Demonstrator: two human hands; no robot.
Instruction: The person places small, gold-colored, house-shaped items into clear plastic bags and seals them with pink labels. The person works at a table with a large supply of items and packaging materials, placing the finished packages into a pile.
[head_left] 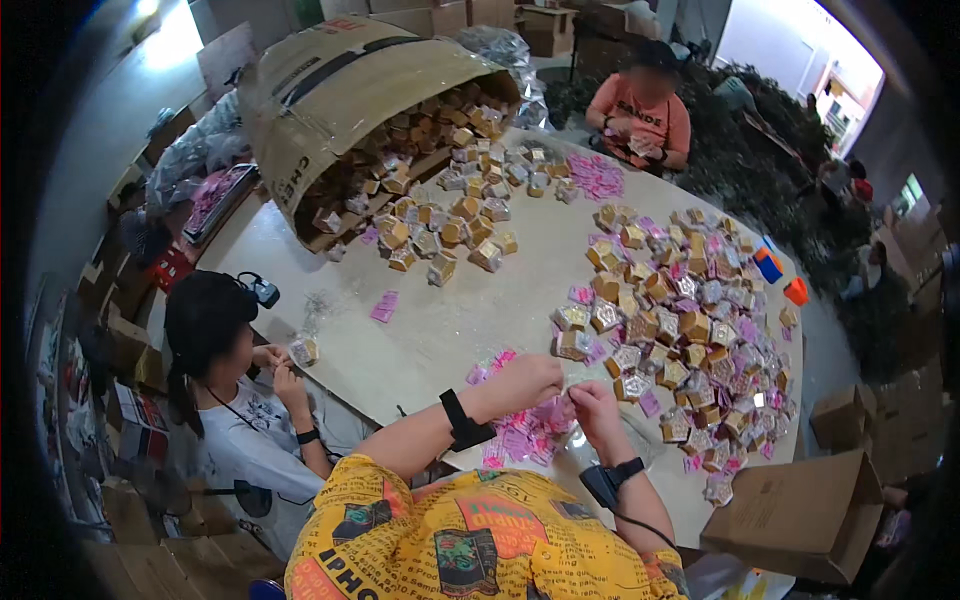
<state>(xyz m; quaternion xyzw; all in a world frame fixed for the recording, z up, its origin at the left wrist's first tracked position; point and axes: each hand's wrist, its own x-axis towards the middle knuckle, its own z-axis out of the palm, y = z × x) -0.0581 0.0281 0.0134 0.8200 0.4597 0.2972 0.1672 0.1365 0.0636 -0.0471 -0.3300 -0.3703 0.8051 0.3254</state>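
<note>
Fingers (552,376) of the left hand (527,385) and the right hand (598,405) are curled inward, tips drawn together, the two hands close to each other over the desk (420,345); whether they grip something thin, I cannot tell; a pile of pink slips (520,440) lies on the desk just below the left hand, with clear plastic (575,452) beside it, near the right hand; to the right spreads a heap of gold boxes (697,328), many in clear wrap, pink pieces among them; at the desk's far left, a large carton (355,95) on its side holds more, some spilling out; a co-worker in white (245,420) sits at left, another in salmon (655,110) at the far side.
</note>
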